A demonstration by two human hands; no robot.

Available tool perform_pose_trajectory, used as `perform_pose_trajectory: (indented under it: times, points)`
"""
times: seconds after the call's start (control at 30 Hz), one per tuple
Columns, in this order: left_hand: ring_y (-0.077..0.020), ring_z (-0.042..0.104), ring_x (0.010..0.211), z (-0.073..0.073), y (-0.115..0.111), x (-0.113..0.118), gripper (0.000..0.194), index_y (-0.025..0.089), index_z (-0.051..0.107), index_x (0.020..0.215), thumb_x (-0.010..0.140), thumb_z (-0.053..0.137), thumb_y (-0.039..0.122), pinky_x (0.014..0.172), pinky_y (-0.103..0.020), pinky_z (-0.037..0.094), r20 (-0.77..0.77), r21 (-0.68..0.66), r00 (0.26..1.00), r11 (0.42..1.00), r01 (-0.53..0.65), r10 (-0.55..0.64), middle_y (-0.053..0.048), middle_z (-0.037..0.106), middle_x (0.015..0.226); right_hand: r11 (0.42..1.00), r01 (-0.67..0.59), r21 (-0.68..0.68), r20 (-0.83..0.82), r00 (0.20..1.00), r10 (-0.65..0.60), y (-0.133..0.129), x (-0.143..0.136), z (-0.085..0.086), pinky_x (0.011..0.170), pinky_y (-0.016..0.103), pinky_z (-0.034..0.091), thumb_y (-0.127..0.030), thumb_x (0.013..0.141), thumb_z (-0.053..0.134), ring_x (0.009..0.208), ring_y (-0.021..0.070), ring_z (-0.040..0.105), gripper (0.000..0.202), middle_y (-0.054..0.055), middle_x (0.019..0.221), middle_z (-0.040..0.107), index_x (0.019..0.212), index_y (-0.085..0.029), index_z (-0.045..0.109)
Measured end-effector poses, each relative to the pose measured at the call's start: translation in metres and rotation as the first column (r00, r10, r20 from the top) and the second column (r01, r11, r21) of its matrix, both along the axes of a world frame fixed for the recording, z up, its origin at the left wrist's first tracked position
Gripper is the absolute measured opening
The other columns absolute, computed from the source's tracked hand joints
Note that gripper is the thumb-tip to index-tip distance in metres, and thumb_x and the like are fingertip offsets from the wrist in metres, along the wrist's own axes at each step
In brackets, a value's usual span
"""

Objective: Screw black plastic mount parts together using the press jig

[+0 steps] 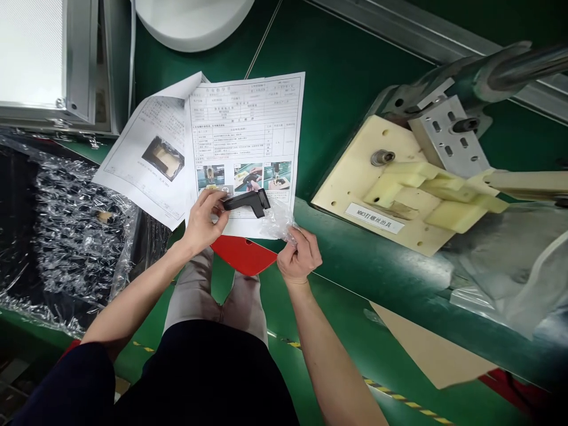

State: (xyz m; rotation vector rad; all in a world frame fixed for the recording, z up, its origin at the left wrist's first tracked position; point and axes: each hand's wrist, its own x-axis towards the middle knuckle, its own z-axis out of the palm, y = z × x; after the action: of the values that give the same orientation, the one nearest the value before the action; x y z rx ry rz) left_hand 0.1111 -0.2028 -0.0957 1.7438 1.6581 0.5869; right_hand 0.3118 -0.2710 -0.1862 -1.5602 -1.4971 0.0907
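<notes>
"Black part (245,202) in play, held just above the printed sheet (248,112), right over its lower half! How's it lying?"

"Long axis nearly level, running from nine o'clock up to a shade above three. The narrow end's at nine, the broad, rimmed end's at three, and a short leg juts down towards five."

"And the hands?"

"Apart from each other, both busy! Left hand (206,219) is on the narrow end, thumb and fingers pinched on it. Right hand (300,254), out at four o'clock from the part, has the crumpled clear bag (279,220) nipped in its fingertips."

"Is that bag over the broad end?"

"It's right up by it, but I can't tell whether it covers any of it."

"Take us round the green worktop (306,53), then!"

"Three o'clock, well apart from the part: a cream fixture (355,171) with a white label (375,218) along its near side and a slotted metal block (448,136) on its far side. Ten o'clock, a second sheet (151,154) with a curled top, and well beyond it a silver case (33,56). Just past eleven, a round white object (195,23)."

"And at nine?"

"Rows of pieces in clear wrap (84,236), glinting away! Down at six, a red panel (244,254) peeks out below the printed sheet."
</notes>
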Motion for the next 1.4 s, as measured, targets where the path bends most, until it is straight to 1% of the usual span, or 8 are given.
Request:
perform_pose_trajectory:
  times: [0.27, 0.47, 0.73, 0.93, 1.03, 1.13, 1.27, 1.4]
  points:
    - [-0.0124, 0.058, 0.076, 0.000, -0.005, 0.001, 0.022, 0.016, 0.059, 0.106, 0.087, 0.050, 0.024, 0.068, -0.027, 0.057, 0.075, 0.015, 0.997, 1.000, -0.013, 0.012, -0.008, 0.056, 0.099, 1.000, -0.006, 0.000, 0.003, 1.000, 0.006, 0.002, -0.001, 0.002, 0.059, 0.021, 0.051, -0.004, 0.084, 0.046, 0.070, 0.0142, 0.065, 0.029, 0.007, 0.086, 0.067, 0.100, -0.019, 0.065]
    - [-0.0129, 0.057, 0.073, 0.000, -0.002, 0.000, 0.024, 0.016, 0.064, 0.097, 0.089, 0.055, 0.037, 0.063, -0.027, 0.054, 0.095, 0.019, 0.994, 0.998, -0.053, 0.051, -0.008, 0.059, 0.093, 1.000, -0.003, 0.005, 0.012, 1.000, 0.003, 0.002, -0.001, 0.003, 0.058, 0.021, 0.051, -0.004, 0.085, 0.045, 0.070, 0.0137, 0.065, 0.028, 0.007, 0.086, 0.067, 0.099, -0.018, 0.065]
    - [-0.0084, 0.052, 0.055, 0.004, 0.011, -0.001, 0.036, 0.013, 0.064, 0.089, 0.084, 0.064, 0.048, 0.052, -0.021, 0.045, 0.341, -0.318, 0.897, 0.932, -0.173, 0.283, 0.000, 0.056, 0.066, 1.000, -0.007, 0.022, 0.012, 1.000, 0.007, 0.002, -0.002, 0.001, 0.055, 0.021, 0.050, -0.004, 0.084, 0.045, 0.067, 0.0135, 0.064, 0.028, 0.008, 0.086, 0.067, 0.098, -0.017, 0.066]
    - [-0.0073, 0.051, 0.051, 0.005, 0.016, -0.001, 0.029, 0.011, 0.062, 0.085, 0.083, 0.066, 0.039, 0.049, -0.020, 0.044, 0.361, -0.363, 0.877, 0.914, -0.180, 0.317, 0.000, 0.056, 0.061, 1.000, 0.004, 0.021, 0.001, 1.000, -0.004, 0.002, -0.003, -0.001, 0.057, 0.021, 0.051, -0.003, 0.083, 0.045, 0.070, 0.0144, 0.066, 0.031, 0.007, 0.086, 0.067, 0.098, -0.018, 0.066]
    - [-0.0087, 0.054, 0.056, 0.003, 0.012, -0.002, 0.022, 0.011, 0.061, 0.088, 0.086, 0.062, 0.034, 0.051, -0.020, 0.046, 0.358, -0.241, 0.912, 0.964, -0.115, 0.199, -0.002, 0.057, 0.068, 1.000, -0.001, 0.013, 0.007, 1.000, 0.001, 0.002, -0.003, 0.001, 0.057, 0.021, 0.051, -0.003, 0.083, 0.044, 0.069, 0.0138, 0.066, 0.030, 0.007, 0.086, 0.067, 0.098, -0.018, 0.065]
    - [-0.0106, 0.059, 0.067, 0.000, 0.008, -0.005, 0.014, 0.013, 0.061, 0.092, 0.088, 0.059, 0.026, 0.059, -0.023, 0.051, 0.203, 0.091, 0.975, 0.993, 0.071, -0.088, -0.007, 0.061, 0.085, 1.000, -0.007, 0.002, 0.017, 1.000, 0.007, 0.002, -0.002, 0.003, 0.057, 0.020, 0.051, -0.003, 0.083, 0.045, 0.069, 0.0136, 0.066, 0.029, 0.007, 0.086, 0.067, 0.098, -0.018, 0.065]
    - [-0.0155, 0.063, 0.082, -0.006, 0.003, -0.010, 0.014, 0.015, 0.059, 0.101, 0.090, 0.051, 0.013, 0.068, -0.027, 0.054, -0.218, 0.395, 0.915, 0.827, 0.401, -0.339, -0.011, 0.065, 0.092, 1.000, -0.010, -0.004, 0.014, 1.000, 0.010, 0.001, -0.001, 0.004, 0.060, 0.020, 0.053, -0.002, 0.083, 0.046, 0.071, 0.0138, 0.065, 0.028, 0.008, 0.086, 0.067, 0.098, -0.016, 0.065]
    - [-0.0146, 0.062, 0.075, -0.014, 0.001, -0.011, 0.018, 0.015, 0.057, 0.102, 0.087, 0.050, 0.005, 0.065, -0.026, 0.052, -0.378, 0.489, 0.876, 0.739, 0.464, -0.299, -0.010, 0.065, 0.087, 1.000, -0.014, -0.019, 0.008, 1.000, 0.014, -0.001, 0.000, 0.003, 0.062, 0.020, 0.054, -0.001, 0.083, 0.046, 0.074, 0.0145, 0.066, 0.029, 0.008, 0.087, 0.067, 0.098, -0.016, 0.066]
